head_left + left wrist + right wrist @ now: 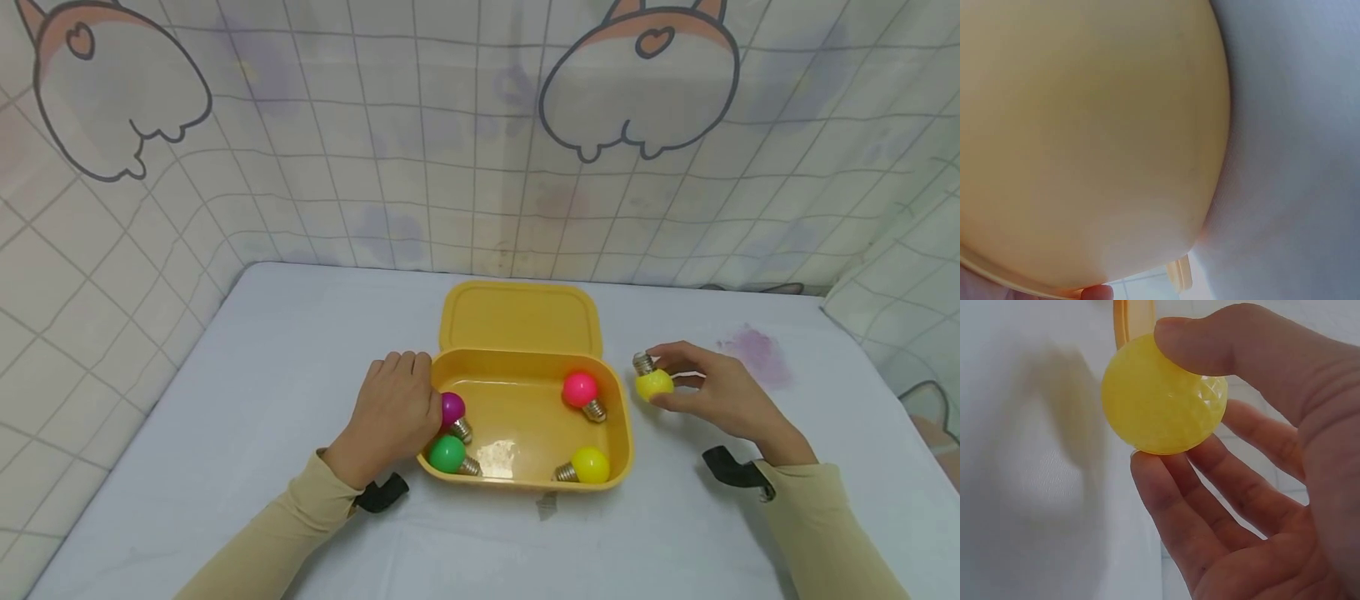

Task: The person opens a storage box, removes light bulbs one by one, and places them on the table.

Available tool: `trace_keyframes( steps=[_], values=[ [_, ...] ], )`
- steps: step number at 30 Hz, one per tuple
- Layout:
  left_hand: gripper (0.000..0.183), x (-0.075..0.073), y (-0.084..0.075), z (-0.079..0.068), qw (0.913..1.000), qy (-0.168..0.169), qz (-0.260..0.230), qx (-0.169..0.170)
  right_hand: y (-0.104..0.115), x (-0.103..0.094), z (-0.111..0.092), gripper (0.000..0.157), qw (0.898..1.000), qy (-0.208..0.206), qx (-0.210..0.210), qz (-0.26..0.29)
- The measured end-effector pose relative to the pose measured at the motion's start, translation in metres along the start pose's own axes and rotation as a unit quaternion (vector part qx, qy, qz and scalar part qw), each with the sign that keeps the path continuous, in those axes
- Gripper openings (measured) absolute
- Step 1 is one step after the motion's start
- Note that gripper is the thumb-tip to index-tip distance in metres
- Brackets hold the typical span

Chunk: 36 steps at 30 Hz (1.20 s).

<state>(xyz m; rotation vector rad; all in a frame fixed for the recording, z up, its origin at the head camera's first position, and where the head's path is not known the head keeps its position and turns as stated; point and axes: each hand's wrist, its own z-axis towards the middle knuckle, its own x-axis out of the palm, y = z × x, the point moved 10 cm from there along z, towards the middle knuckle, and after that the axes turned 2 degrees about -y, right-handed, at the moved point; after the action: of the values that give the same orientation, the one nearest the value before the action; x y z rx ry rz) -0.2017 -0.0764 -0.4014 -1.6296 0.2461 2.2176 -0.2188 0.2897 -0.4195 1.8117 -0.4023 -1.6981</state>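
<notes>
A yellow plastic box (517,367) lies on the table, its lid laid back behind it. My left hand (396,408) grips the box's left rim; in the left wrist view the outer wall (1097,125) fills most of the picture, with fingertips (1097,292) at the rim. Right of the box, my right hand (708,387) pinches a yellow light bulb (654,385) between thumb and fingers, metal base up. Inside the box lie a purple bulb (452,408), a green bulb (447,454), a pink bulb (580,389) and another yellow bulb (591,465). The left hand partly covers the purple one.
The lid (521,318) lies flat behind the box. A white cloth (262,383) covers the table, with a pink stain (757,354) at the right. Patterned curtains (450,167) stand behind and at both sides. Black straps (381,493) hang at both wrists.
</notes>
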Motion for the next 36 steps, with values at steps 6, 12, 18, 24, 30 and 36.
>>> trace_keyframes(
  steps=[6,12,18,24,30,36],
  values=[
    [0.016,0.001,0.0,0.0,1.0,0.006,-0.002,-0.002,-0.004,0.005,-0.001,0.058,1.0,0.025,0.003,0.002],
    [0.016,0.002,0.001,-0.001,0.9998,0.014,-0.008,-0.008,-0.008,0.008,-0.001,0.058,1.0,0.031,0.004,0.003],
    [0.016,0.002,0.001,-0.001,0.9999,0.01,-0.011,-0.007,-0.011,0.01,0.0,0.06,0.999,0.037,0.007,0.006],
    [0.016,0.002,0.001,0.0,0.9999,0.003,-0.011,-0.005,-0.011,0.011,0.002,0.061,1.0,0.03,0.003,0.007],
    [0.015,0.003,0.001,0.0,0.9999,0.009,-0.011,-0.005,-0.009,0.01,0.003,0.064,1.0,0.022,0.001,0.007],
    [0.016,0.005,0.002,0.001,0.9997,0.02,-0.012,-0.01,-0.007,0.01,0.003,0.063,1.0,0.019,0.001,0.004]
  ],
)
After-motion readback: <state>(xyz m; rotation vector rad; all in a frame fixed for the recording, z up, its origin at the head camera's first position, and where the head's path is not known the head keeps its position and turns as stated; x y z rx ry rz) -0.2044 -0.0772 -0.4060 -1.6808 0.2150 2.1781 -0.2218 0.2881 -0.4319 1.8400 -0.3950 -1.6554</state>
